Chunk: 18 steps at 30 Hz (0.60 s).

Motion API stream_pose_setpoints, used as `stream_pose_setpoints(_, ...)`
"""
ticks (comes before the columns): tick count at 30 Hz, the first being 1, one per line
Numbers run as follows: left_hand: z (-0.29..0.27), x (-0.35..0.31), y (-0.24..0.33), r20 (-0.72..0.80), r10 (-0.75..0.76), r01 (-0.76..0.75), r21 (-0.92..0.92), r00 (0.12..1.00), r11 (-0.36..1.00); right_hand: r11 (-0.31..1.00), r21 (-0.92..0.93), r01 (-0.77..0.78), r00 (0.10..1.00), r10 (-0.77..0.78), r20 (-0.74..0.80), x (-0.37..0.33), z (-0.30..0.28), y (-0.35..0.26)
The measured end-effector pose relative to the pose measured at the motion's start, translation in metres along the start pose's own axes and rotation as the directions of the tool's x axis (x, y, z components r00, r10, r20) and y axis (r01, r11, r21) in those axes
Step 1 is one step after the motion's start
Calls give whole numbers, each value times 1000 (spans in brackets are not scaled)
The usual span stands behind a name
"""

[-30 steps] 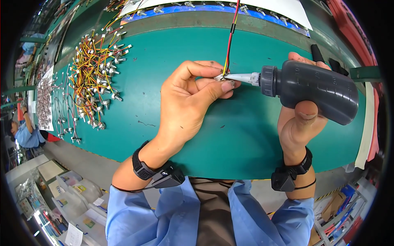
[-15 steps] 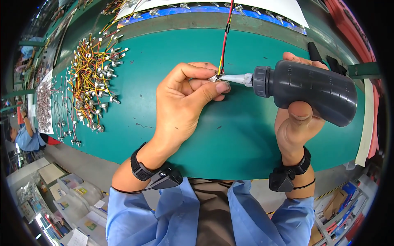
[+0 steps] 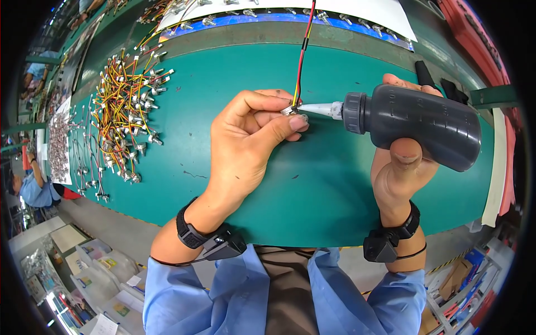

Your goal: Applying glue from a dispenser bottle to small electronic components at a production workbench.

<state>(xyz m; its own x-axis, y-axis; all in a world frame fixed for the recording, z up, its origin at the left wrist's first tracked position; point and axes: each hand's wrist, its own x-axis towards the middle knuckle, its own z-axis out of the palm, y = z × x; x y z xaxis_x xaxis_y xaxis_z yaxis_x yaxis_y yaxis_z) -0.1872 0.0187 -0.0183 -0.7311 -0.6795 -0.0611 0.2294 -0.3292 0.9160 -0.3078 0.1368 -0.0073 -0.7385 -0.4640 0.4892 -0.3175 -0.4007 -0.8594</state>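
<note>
My left hand (image 3: 248,131) pinches a small wired potentiometer (image 3: 290,110) between thumb and fingertips, over the middle of the green mat. Red, yellow and black wires (image 3: 301,58) rise from it toward the far edge. In my right hand (image 3: 405,167) lies a dark grey squeeze bottle (image 3: 427,125), tilted on its side, with the thumb below and fingers behind it. Its white tapered nozzle (image 3: 321,110) points left, and the tip meets the potentiometer where the wires join. Whether anything comes out of the tip is too small to tell.
A heap of wired potentiometers (image 3: 125,111) covers the mat's left side. Along the far edge, several metal parts stand on a blue strip (image 3: 268,20). Black cloth-like pieces (image 3: 427,75) lie at the far right. Another person in blue (image 3: 39,190) is at the far left.
The wires lean a little more to the left at their base, and the potentiometer has turned slightly in my left fingers. Bottle and right hand have shifted slightly left.
</note>
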Motion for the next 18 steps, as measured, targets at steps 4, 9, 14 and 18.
stream_pose_setpoints(4,0,0,0,4,4,-4,4,1000,1000,1000,7,-1,1000,1,13,0,1,1)
stream_pose_setpoints(9,0,0,1,-13,-7,8,28,1000,1000,1000,-3,4,1000,-4,14,0,1,0)
stream_pose_setpoints(14,0,0,0,-12,-9,9,33,1000,999,1000,-5,-18,1000,18,14,1,0,-2)
stream_pose_setpoints(18,0,0,1,-4,-20,20,15,1000,1000,1000,2,-4,1000,4,17,1,-1,0)
